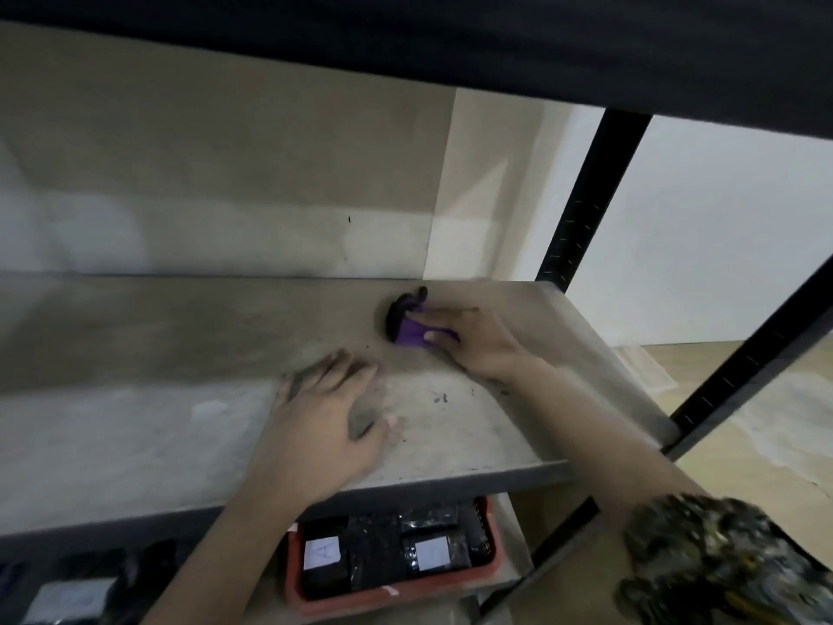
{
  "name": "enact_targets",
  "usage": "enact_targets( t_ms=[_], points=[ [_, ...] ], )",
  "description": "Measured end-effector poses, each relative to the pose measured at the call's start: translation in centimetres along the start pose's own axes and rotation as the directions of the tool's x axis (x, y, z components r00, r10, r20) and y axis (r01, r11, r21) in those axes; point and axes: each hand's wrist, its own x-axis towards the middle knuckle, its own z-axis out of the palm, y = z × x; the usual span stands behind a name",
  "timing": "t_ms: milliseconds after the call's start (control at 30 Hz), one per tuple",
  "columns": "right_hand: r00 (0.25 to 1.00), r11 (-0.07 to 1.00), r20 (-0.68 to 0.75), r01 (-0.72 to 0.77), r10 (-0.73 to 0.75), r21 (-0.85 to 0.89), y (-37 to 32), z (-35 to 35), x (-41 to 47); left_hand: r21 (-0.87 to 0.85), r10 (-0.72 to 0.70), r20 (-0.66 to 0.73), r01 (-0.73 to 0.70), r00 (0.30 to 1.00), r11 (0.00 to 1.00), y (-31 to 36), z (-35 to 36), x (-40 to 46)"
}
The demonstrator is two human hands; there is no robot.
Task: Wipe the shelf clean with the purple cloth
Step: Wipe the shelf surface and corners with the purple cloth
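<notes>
The shelf [135,399] is a dusty grey board with dark specks near its right part. My right hand [473,342] presses a bunched purple cloth [412,331] onto the board toward the back right. A dark, dirty part of the cloth sticks out past my fingertips. My left hand [329,417] lies flat on the board with fingers spread, in front and to the left of the cloth, holding nothing. The frame is motion-blurred.
Black metal uprights [581,209] stand at the shelf's right corners, and a dark shelf [405,33] hangs overhead. Below the board sits a red tray [491,561] with black packets and white labels. The wall closes the back.
</notes>
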Motion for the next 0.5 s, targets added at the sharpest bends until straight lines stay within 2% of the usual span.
enact_targets(
  t_ms=[200, 333, 400, 467, 500],
  points=[
    [0.981, 0.987, 0.106, 0.162, -0.161, 0.001, -5.0, -0.7, -9.3, -0.038, -0.024, -0.115, 0.020, 0.993, 0.999, -0.1, -0.4, -0.1],
    [0.963, 0.962, 0.088, 0.244, -0.256, 0.123, -7.7, -1.2, -13.6, -0.101, -0.012, -0.112, 0.001, 0.994, 0.995, -0.4, -0.9, -0.2],
    [0.981, 0.951, 0.032, 0.178, -0.193, 0.253, -8.3, -2.3, -14.5, -0.110, -0.019, -0.102, 0.008, 0.995, 0.994, -0.9, -1.7, -0.5],
    [0.990, 0.943, -0.137, 0.073, -0.030, 0.325, -7.8, -3.6, -14.0, -0.083, -0.028, -0.080, 0.021, 0.996, 0.996, -1.8, -2.9, -0.9],
    [0.965, 0.944, -0.246, -0.004, 0.090, 0.331, -6.8, -4.3, -13.0, -0.055, -0.032, -0.062, 0.028, 0.998, 0.998, -2.5, -3.7, -1.1]
  ],
)
